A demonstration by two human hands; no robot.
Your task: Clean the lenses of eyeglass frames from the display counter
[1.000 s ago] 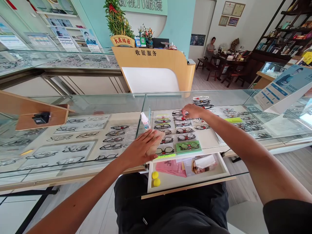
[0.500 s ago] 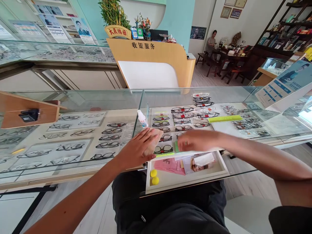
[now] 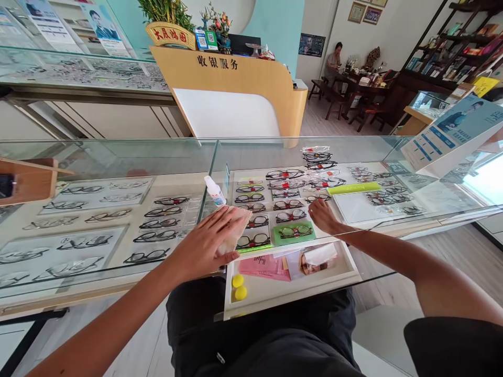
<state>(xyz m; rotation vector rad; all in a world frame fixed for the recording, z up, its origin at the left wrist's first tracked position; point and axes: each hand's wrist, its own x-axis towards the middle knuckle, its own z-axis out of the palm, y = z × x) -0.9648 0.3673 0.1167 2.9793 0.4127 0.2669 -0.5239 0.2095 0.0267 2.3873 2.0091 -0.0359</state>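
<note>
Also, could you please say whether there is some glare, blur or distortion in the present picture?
Head view: a washed-out bright patch at the right edge, some sheen on the glass counter; same head view: left hand and right hand look fairly sharp; head view again: the bookshelf leans, probably from wide-angle distortion.

Looks like an eyewear shop, with rows of eyeglasses (image 3: pixel 291 216) inside a glass display case (image 3: pixel 173 186) and, beyond its far edge, a lettered cashier counter (image 3: pixel 231 107).
</note>
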